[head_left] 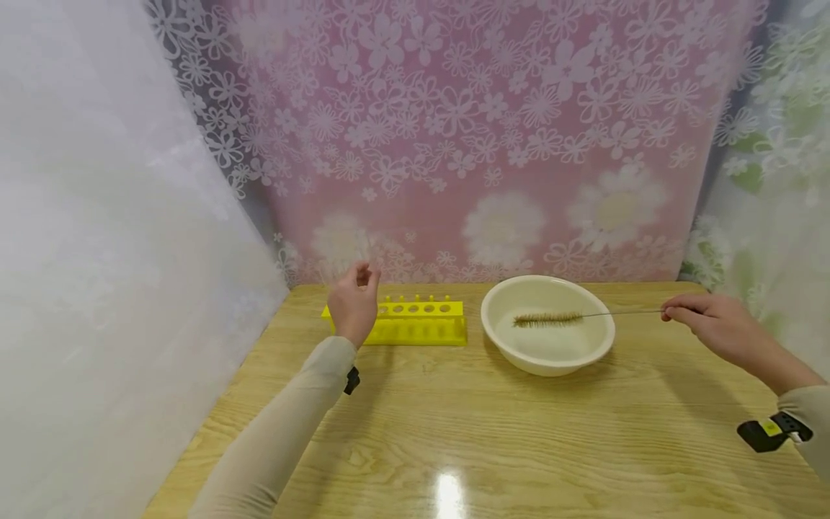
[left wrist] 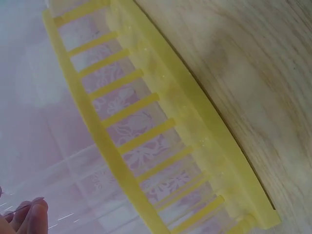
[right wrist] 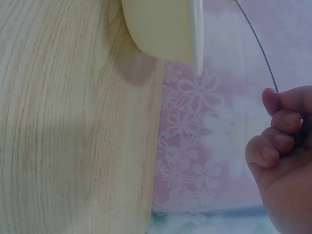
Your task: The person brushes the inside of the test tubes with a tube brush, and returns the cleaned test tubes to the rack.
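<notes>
My left hand [head_left: 355, 292] hovers above the left end of a yellow test-tube rack [head_left: 415, 323], its fingers curled with the tips together. In the left wrist view the fingertips [left wrist: 30, 217] show at the bottom left beside the rack [left wrist: 195, 141]; faint glints lie next to them, and I cannot tell whether they hold anything. My right hand [head_left: 674, 311] pinches the thin wire handle of a bottle brush [head_left: 547, 318], whose bristles hang over a cream bowl [head_left: 551, 364]. The right wrist view shows the wire [right wrist: 258, 44] pinched by my fingers [right wrist: 280, 122], with the bowl [right wrist: 161, 29] beyond.
The rack and bowl stand at the back of a wooden table [head_left: 493, 440]. A pink flowered backdrop [head_left: 467, 144] rises behind it, and pale curtains close the left and right sides. No tubes show in the rack's holes.
</notes>
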Tool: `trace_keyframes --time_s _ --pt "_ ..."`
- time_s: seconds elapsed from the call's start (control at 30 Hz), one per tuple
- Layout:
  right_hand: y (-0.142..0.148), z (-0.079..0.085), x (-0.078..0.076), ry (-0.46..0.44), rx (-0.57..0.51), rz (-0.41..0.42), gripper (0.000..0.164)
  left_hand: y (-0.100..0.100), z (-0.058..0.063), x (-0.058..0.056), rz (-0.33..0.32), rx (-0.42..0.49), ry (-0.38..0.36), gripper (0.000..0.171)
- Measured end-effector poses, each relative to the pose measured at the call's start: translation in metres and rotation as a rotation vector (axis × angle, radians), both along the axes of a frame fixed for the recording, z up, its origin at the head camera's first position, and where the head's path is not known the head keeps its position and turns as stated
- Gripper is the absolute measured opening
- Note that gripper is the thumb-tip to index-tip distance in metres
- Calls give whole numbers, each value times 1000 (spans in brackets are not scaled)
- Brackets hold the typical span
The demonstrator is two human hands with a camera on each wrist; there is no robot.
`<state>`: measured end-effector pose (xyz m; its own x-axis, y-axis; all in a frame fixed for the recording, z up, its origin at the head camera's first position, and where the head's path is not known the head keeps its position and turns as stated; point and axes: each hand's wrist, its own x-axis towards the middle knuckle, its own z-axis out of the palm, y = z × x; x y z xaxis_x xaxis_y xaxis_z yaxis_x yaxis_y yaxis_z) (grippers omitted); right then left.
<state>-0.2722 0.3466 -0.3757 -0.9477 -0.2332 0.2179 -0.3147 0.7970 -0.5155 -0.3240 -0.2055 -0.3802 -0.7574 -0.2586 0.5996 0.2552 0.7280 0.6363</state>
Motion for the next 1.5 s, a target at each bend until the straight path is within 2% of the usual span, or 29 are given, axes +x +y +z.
trace_keyframes --time_s 0.23,0.4,0.63,0.73,0.97,1.23,1.5 --pt "0 -4 -2 31 4 2 33 1 -11 -2 48 -104 -84 42" --pt "-3 -4 -3 20 0 3 34 2 -18 -2 57 -186 -173 39" --pt "-5 -5 -2 0 9 8 36 3 -28 -3 54 -224 -240 36" --pt "-5 -6 -2 -4 14 0 37 4 -30 -5 74 -266 -264 37" --pt "-6 -11 -6 26 -3 18 33 5 -33 -7 147 -368 -270 39" --pt "-7 -12 -6 24 -15 19 33 4 -34 -5 141 -381 -254 40" --pt "-7 -12 -5 31 -22 30 32 4 -38 -3 108 -331 -245 41"
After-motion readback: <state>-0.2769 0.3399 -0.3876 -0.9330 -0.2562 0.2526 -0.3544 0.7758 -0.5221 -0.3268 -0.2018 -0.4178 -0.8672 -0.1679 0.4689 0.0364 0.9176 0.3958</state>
